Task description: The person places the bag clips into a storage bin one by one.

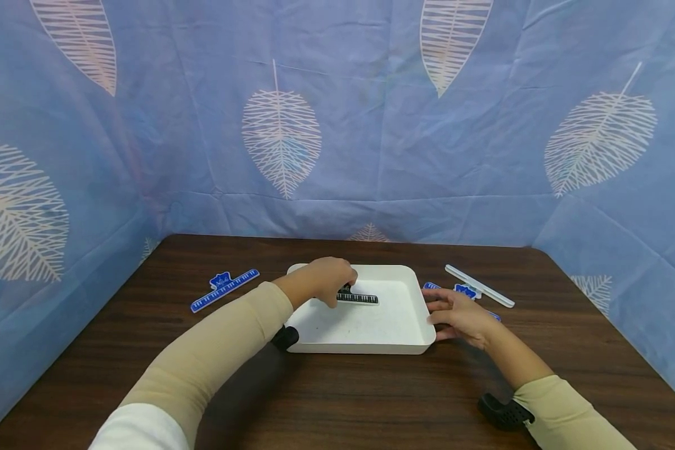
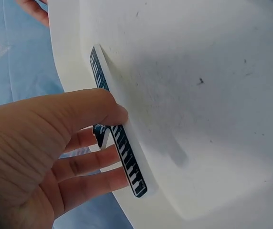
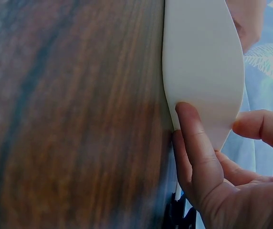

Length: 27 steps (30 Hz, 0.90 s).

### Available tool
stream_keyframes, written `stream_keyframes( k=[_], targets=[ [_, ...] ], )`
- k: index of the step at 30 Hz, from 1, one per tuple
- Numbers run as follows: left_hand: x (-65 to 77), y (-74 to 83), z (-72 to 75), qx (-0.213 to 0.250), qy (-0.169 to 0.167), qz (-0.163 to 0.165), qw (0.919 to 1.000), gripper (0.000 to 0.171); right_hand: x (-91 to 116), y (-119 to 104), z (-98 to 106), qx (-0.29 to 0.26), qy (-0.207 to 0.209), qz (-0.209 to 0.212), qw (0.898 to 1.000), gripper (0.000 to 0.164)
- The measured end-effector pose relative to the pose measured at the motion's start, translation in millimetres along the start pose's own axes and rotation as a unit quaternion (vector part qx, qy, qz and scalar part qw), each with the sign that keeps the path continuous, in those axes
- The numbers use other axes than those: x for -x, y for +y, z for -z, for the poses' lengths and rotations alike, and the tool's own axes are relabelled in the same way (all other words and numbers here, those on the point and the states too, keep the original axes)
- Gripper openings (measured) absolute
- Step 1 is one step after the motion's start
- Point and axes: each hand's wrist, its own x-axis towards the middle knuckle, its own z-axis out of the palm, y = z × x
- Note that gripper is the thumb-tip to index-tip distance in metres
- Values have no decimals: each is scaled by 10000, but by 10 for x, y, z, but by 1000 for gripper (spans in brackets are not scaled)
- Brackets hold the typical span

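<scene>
Your left grip [image 1: 327, 278] pinches the black clip [image 1: 362, 299] over the white tray [image 1: 394, 325] at the centre of the frame; you cannot tell whether the clip touches the tray's floor. Your right grip [image 1: 462, 317] is loose, resting against the tray's right wall. On the bench [image 1: 371, 400], one blue clip [image 1: 224, 291] lies centre left; a second blue clip [image 1: 468, 290] lies beside the white strip [image 1: 480, 286], centre right.

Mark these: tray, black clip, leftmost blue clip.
tray [image 1: 365, 326]: head view, bare floor near the front wall
black clip [image 2: 126, 153]: left wrist view, piano-key bar
leftmost blue clip [image 1: 225, 291]: head view, middle of the bar
</scene>
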Motion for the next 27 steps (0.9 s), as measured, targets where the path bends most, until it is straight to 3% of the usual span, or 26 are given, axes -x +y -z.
stream_keyframes(
  k=[10,21,27],
  targets=[
    [-67,-13,-47,428,-293,178,9985,45,2,11,14,-18,-88,62,9999,74],
    [-120,49,-11,223,-357,291,9987,42,11,-1,1,29,-33,39,10000,73],
    [-87,45,63,130,-213,217,9995,40,13,-3,-3,27,-73,59,10000,74]
  ],
)
